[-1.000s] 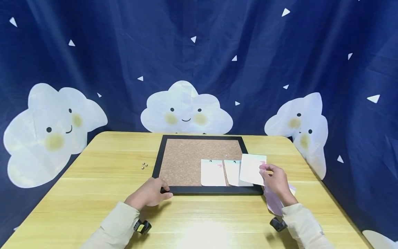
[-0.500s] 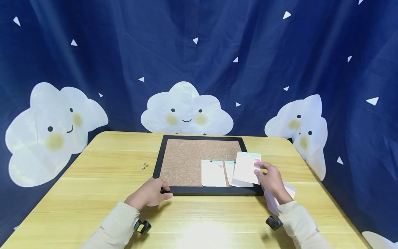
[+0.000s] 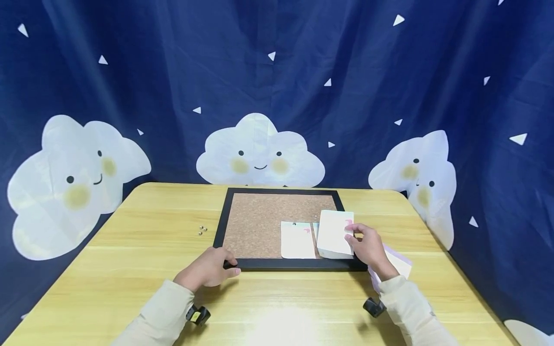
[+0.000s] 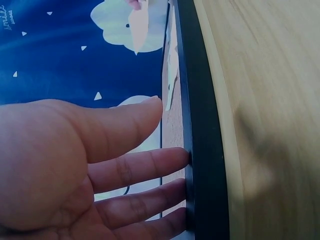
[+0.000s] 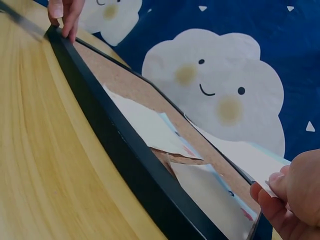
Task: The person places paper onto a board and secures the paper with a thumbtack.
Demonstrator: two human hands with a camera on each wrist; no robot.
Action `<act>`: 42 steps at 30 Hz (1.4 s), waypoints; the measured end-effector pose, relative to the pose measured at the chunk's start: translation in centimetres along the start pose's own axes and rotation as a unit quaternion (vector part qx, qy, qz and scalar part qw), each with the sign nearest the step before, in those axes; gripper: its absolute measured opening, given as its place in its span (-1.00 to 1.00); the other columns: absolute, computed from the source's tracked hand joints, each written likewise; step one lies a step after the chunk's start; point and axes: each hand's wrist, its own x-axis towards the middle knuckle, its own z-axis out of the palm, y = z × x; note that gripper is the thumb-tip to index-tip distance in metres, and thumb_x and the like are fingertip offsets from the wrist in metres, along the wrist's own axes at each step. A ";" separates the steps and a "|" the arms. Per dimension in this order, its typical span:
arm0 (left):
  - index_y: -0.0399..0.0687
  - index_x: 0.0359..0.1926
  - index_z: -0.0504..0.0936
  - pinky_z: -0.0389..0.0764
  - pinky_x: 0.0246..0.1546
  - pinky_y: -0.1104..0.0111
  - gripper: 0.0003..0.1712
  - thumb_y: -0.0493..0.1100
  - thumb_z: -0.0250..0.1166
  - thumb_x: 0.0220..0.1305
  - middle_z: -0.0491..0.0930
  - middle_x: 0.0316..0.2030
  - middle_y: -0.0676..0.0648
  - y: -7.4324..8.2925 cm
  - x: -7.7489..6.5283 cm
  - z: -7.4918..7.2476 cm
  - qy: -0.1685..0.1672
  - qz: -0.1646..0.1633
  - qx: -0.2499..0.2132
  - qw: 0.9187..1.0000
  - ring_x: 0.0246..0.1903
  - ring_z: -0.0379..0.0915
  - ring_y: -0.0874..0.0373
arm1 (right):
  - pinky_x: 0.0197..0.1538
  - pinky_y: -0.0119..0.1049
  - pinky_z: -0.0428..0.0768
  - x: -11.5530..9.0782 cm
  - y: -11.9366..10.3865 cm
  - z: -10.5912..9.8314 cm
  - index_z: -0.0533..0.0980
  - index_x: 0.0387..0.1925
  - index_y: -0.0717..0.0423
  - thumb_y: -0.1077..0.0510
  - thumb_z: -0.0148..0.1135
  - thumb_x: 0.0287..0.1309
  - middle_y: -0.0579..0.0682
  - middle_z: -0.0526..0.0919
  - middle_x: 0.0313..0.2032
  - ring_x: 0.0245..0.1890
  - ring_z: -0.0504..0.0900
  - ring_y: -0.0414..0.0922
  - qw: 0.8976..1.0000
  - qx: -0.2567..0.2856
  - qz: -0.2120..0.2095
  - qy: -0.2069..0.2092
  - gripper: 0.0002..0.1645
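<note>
A black-framed corkboard [image 3: 255,226] lies on the table. Near its lower left corner my left hand [image 3: 207,269] rests on the frame, fingertips touching the black edge [image 4: 205,120] in the left wrist view. My right hand [image 3: 368,250] pinches a white paper sheet [image 3: 335,230] with a pink mark by its right edge. That sheet hangs above the board's lower right part. One white note [image 3: 297,242] lies on the cork with a dark pin [image 3: 294,224] at its top. A second pinned note [image 5: 212,192] is mostly hidden behind the held sheet in the head view.
Several small metallic pieces [image 3: 202,230] lie on the table left of the board. Purple and white paper [image 3: 400,262] lies under my right wrist. A blue curtain [image 3: 268,72] with clouds stands behind the table [image 3: 130,250].
My right hand has moved left with the paper sheet, which covers more of the second note now. The left hand has stayed on the frame.
</note>
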 end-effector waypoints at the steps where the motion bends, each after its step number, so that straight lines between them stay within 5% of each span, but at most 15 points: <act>1: -0.12 -0.11 0.70 0.42 0.14 -0.04 -0.73 -0.07 0.36 0.24 0.58 0.04 -0.19 0.0 0.0 0.1 0.001 0.000 0.000 1.000 0.16 0.39 -0.22 | 0.00 -0.03 0.61 0.0 -0.1 0.1 0.58 -0.09 0.32 0.33 0.22 0.21 0.29 0.60 -0.05 0.00 0.55 0.12 1.000 -0.002 0.002 -0.001 -0.77; 14: -0.11 -0.14 0.70 0.39 0.17 -0.05 -0.75 -0.07 0.37 0.23 0.58 0.04 -0.21 0.0 0.0 0.0 0.006 0.003 0.002 1.000 0.16 0.39 -0.23 | -0.40 -0.36 0.44 0.1 -0.5 0.9 0.59 -0.12 0.27 0.32 0.28 0.16 0.19 0.58 -0.20 -0.39 0.48 -0.04 1.000 -0.007 0.011 0.001 -0.78; 30: -0.14 -0.15 0.70 0.42 0.15 -0.03 -0.76 -0.10 0.37 0.23 0.60 0.00 -0.20 0.1 -0.2 0.1 0.010 0.001 -0.002 1.000 0.13 0.42 -0.21 | 0.09 0.06 0.44 0.2 -0.9 1.9 0.57 -0.17 0.29 0.33 0.30 0.12 0.28 0.64 -0.14 -0.05 0.57 0.17 1.000 -0.003 -0.018 0.007 -0.79; 42: -0.13 -0.17 0.71 0.43 0.14 -0.01 -0.77 -0.10 0.38 0.22 0.61 -0.01 -0.17 0.2 -0.2 0.2 0.012 -0.002 0.003 1.000 0.12 0.43 -0.19 | -0.15 -0.15 0.57 0.2 -1.0 2.9 0.58 -0.21 0.28 0.37 0.32 0.09 0.19 0.64 -0.23 -0.17 0.57 0.06 0.999 0.012 -0.036 0.006 -0.81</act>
